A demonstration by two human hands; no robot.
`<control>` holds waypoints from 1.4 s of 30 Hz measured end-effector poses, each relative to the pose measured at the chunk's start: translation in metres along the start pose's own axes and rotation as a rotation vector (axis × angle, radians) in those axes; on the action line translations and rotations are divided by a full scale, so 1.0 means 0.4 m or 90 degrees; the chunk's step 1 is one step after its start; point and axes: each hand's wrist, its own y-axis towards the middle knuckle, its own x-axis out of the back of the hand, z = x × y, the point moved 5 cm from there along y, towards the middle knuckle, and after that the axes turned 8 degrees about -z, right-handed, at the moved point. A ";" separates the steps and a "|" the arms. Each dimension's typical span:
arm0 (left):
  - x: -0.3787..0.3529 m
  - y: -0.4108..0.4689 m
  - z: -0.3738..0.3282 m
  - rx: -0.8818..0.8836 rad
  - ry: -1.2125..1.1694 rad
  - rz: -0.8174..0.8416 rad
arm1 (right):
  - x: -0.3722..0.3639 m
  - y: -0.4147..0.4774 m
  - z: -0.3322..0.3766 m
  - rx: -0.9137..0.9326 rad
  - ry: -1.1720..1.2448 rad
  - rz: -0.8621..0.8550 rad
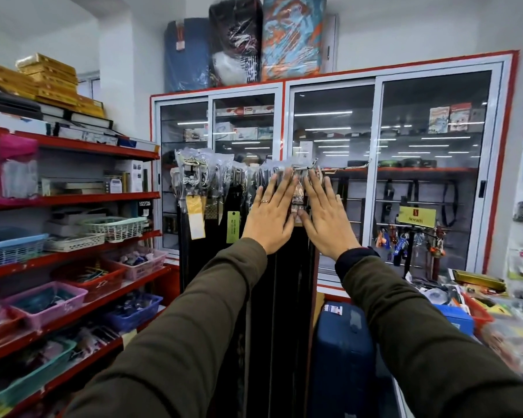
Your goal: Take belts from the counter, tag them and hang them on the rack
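Left hand (269,215): raised to the rack, palm forward and fingers spread flat; it closes on nothing; a ring sits on one finger.
Right hand (326,215): the same pose, open and flat, just beside the left one; the two thumbs nearly meet around one wrapped buckle (298,200).
Belts (224,188): a crowded row in clear plastic sleeves, hanging from the rack rod (307,168) in front of the glass cabinet (429,176); long dark straps fall straight down between the sleeves of the person.
Newest belt: probably the one between the hands, at the free end of the rod (I cannot tell if its hook is fully seated).
Tags: a yellow tag (196,217) and a green tag (233,226) hang on belts further left.
Why the hands are flat: it looks like they steady or press the row together, so the belts hang even and leave room.
Counter (480,297): low on the right, blurred; whether more belts wait there I cannot tell.
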 end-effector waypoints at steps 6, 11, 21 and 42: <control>0.008 -0.010 0.014 -0.027 0.004 -0.010 | -0.013 -0.016 0.010 -0.027 0.009 -0.049; 0.074 -0.049 0.045 -0.030 0.035 -0.065 | -0.011 -0.038 0.089 -0.031 0.025 -0.186; 0.267 -0.175 0.306 0.093 0.110 -0.201 | -0.096 0.034 0.372 0.118 0.176 -0.158; 0.163 -0.202 0.370 0.120 0.050 -0.084 | -0.190 0.034 0.423 0.117 0.068 -0.012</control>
